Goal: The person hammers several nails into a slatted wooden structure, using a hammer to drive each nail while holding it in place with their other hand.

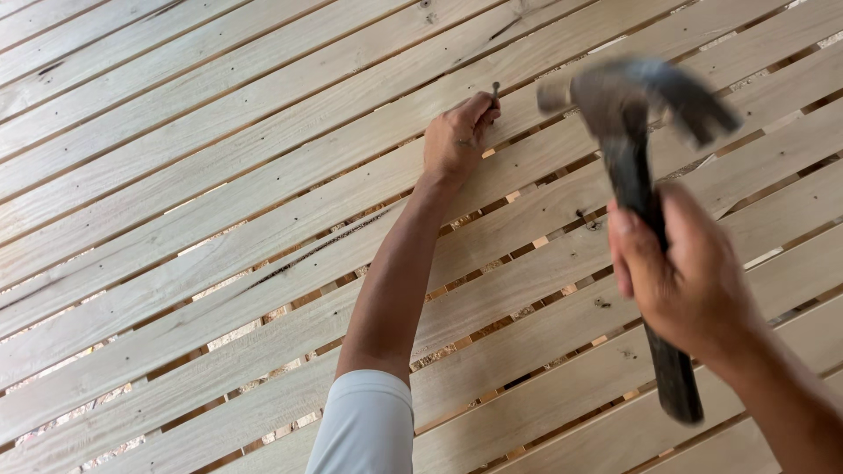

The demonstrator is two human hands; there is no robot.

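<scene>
Right hand [689, 281] at 4 o'clock, grip wrapped round hammer [641, 175], head blurred, probably mid-swing. Left hand [457, 136] pinching nail [495, 90] upright on wooden slats [219, 202] at 12. Keep fingers low, tap lightly first, strike square.

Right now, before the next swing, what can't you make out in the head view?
- Hammer: the head is motion-blurred, so the face and claw are unclear.
- Nail: the tip is hidden by the left hand fingers pinching it.
- Hammer handle: the middle is covered by the right hand.
- Ground under the wooden slats: only slivers show through the gaps.
- Right forearm: cut off by the frame edge.
</scene>
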